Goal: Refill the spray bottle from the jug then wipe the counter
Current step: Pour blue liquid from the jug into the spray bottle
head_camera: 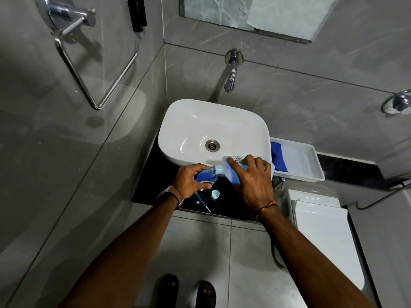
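Just one view here, so nothing overlaps with a second camera. We're looking from head height, pointed almost straight down and a bit forward, with a wide lens that bends the walls outward. The sink (213, 132) sits dead centre, the dark worktop (153, 174) right below it, and the wall tap (231, 72) is higher in frame. Both forearms reach in from the bottom edge, so we're close to the sink. Feet in sandals (188, 291) show at the very bottom, and the toilet (322, 236) sits lower right.
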